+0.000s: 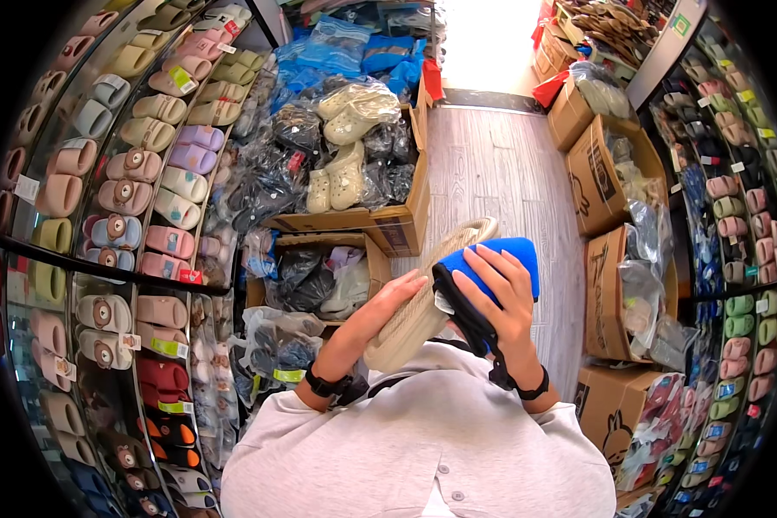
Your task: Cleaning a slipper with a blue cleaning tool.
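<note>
A beige slipper (405,324) is held up before my chest, its ridged sole side turned to the left and its far end pointing away from me. My left hand (388,307) grips it along its left edge. Over my right hand's side of the slipper lies a blue cloth with black trim (521,259), which may be a wiping cloth or mitt. My right hand (502,291) spreads its fingers over this cloth and presses it against the slipper. The palm and thumb are hidden. Both wrists wear black straps.
Racks of slippers (129,175) line the left, and more slippers (735,194) hang at the right. An open carton (401,226) holds bagged clogs (349,123), with a smaller carton (379,265) nearer. Several cartons (596,175) stand right of the wood-look floor (492,162), which runs to a bright doorway.
</note>
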Demonstrator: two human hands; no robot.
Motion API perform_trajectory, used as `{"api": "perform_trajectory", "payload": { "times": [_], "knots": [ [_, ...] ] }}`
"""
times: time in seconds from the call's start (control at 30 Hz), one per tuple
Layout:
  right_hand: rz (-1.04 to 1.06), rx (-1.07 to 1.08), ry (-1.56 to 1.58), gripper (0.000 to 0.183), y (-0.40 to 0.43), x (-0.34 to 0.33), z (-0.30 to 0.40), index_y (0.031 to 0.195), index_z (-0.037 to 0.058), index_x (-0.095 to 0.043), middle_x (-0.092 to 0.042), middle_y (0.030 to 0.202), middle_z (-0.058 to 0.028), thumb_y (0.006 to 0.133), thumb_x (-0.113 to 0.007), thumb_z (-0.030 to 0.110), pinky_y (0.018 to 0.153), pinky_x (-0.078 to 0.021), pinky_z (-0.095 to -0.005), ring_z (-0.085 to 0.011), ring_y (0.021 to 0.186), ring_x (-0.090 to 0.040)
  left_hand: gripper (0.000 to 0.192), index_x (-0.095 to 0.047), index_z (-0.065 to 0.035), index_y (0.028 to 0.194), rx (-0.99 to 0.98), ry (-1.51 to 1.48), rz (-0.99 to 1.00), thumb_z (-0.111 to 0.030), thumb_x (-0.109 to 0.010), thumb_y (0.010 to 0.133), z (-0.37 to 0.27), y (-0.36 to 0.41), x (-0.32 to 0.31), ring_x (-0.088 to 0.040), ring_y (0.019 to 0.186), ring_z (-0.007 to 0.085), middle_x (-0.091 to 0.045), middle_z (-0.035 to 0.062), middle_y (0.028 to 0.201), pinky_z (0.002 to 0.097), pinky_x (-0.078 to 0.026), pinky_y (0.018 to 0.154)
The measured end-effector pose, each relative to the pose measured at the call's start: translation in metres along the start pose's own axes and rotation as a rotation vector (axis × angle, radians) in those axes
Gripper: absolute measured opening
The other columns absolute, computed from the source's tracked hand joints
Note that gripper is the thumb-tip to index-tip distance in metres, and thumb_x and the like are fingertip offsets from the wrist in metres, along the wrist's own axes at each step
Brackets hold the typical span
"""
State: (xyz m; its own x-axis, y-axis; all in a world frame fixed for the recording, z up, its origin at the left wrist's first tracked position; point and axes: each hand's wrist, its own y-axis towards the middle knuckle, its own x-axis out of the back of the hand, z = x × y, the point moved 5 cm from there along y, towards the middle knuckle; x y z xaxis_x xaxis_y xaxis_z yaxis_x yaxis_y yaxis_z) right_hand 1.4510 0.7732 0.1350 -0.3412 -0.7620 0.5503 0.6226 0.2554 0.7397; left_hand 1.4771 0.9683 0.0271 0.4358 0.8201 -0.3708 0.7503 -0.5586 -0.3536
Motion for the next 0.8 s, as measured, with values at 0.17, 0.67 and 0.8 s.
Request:
{"api": "perform_trajectory", "payload": {
  "times": [0.17, 0.67, 0.8],
  "knots": [
    [0.067, 0.113, -0.029, 0.043, -0.012, -0.004, 0.026, 0.134, 0.0182, -0.078, -0.071, 0.143, -0.0106, 0.093, -0.078, 0.029, 0.112, -0.0498, -0.0483, -0.0311, 0.131, -0.067, 0.055, -0.044, -0.0052, 0.163, -0.183, 0.083, -0.020, -0.038, -0.047, 0.118, 0.012, -0.024, 0.009, -0.064, 0.132, 0.0161, -0.060, 0.0098, 0.151, 0.0297, -0.055, 0.109],
    [0.063, 0.105, -0.042, 0.041, -0.020, 0.002, 0.020, 0.133, 0.0184, -0.079, -0.071, 0.144, -0.0103, 0.093, -0.077, 0.029, 0.113, -0.0487, -0.0486, -0.0304, 0.132, -0.067, 0.046, -0.052, -0.0021, 0.156, -0.171, 0.037, 0.022, -0.028, -0.045, 0.119, -0.016, -0.017, -0.022, -0.058, 0.133, 0.0142, -0.059, 0.0098, 0.149, 0.0292, -0.047, 0.114],
    [0.075, 0.058, -0.010, 0.042, -0.015, 0.008, 0.007, 0.133, 0.0168, -0.078, -0.072, 0.143, -0.0111, 0.093, -0.078, 0.028, 0.115, -0.0484, -0.0499, -0.0317, 0.132, -0.066, 0.051, -0.047, -0.0026, 0.161, -0.145, -0.033, 0.043, -0.031, -0.043, 0.119, -0.029, -0.018, -0.029, -0.062, 0.130, 0.0138, -0.059, 0.0090, 0.151, 0.0287, -0.053, 0.108]
  ]
}}
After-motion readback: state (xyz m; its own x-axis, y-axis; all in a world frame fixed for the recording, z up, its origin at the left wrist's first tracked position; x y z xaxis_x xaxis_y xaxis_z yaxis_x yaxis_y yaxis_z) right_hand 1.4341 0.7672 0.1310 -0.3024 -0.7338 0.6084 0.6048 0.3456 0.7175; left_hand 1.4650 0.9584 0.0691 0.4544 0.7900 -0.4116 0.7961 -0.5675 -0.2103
